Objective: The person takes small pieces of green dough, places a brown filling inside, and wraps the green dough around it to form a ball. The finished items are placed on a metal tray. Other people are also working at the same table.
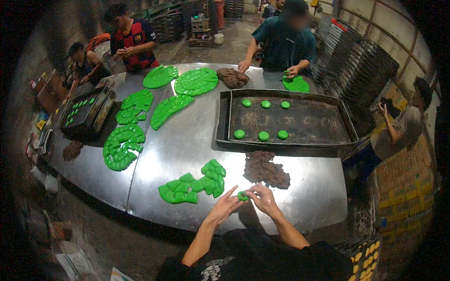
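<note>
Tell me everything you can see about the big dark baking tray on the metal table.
The baking tray is large, rectangular, dark and worn-looking, with a raised rim. It lies flat on the steel table, toward its right side. Six green dough balls sit on its left part in two rows of three; the remainder is bare. No hand touches it.

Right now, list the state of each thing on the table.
Green dough piece: pinched between left hand and right hand.
Cut green dough sheet: flat, scored into pieces.
Brown filling pile: loose, crumbly.
Baking tray: holds six green balls, mostly unfilled.
</note>
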A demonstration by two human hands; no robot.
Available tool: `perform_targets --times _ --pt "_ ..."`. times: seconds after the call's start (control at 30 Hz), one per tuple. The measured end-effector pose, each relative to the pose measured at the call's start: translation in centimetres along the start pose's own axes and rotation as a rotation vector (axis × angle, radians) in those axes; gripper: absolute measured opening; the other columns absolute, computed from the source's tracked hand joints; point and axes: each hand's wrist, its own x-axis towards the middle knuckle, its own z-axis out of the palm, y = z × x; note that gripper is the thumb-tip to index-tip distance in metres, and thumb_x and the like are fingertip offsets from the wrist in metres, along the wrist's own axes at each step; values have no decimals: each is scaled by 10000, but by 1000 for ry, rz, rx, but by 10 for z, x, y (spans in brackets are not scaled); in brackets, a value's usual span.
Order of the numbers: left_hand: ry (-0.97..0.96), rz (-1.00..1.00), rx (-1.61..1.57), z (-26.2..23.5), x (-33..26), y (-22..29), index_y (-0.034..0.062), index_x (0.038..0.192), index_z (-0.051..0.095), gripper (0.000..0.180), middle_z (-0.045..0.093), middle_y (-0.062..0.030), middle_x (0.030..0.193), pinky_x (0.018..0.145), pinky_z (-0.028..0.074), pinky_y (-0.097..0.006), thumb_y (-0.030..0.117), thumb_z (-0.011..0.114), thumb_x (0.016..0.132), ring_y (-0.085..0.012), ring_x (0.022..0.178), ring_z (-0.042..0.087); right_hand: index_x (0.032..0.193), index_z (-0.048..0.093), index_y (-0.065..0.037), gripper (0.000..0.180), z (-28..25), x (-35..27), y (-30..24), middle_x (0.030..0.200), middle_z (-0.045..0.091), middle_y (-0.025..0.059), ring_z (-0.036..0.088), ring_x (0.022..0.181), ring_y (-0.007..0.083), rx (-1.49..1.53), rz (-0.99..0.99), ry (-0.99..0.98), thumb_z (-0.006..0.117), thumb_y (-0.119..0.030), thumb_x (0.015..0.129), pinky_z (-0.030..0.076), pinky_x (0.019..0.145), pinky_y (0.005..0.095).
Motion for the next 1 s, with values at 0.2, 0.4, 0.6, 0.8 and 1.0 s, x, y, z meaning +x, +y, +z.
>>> perform_targets --times 0.2,0.4,0.6,0.8,1.0 --pt "85 58 -244 4 -4 -2 17 1390 489 419 600 -63 1189 941 481 -315 276 500 1061 -142 1044 586 1160 720 -62 316 3 6 -49 1064 675 135 665 920 284 198 -130 -58 752 -179 868 551 842 372" --pt "299 227 -170 -3 2 -8 55 1171 589 284 618 -41 1095 841 485 -300 301 572 1030 -148 961 601 1104 727 -42 296 9 18 -66 1048 659 145 681 913 268 -144 -325 89 770 -186 850 603 723 336" --pt "284 200 3 6 4 12 31 1116 622 261 623 -33 1022 777 471 -246 272 605 1017 -102 899 581 949 718 1 129 25 13 -40 929 657 87 643 851 183 132 -41 112 763 -74 854 566 723 309" --pt "377 283 104 3 6 -2 51 1116 638 266 634 -11 978 718 453 -233 281 656 984 -78 882 572 1024 695 -5 162 30 9 -66 1044 598 81 628 993 187 319 13 108 742 -57 878 583 833 335" --pt "432 298 109 -3 4 -1 25 1108 626 235 640 -39 1048 845 450 -251 222 659 985 -100 961 561 1058 689 12 210 41 10 -66 1025 644 134 663 940 224 327 -32 197 740 -48 863 588 803 332"
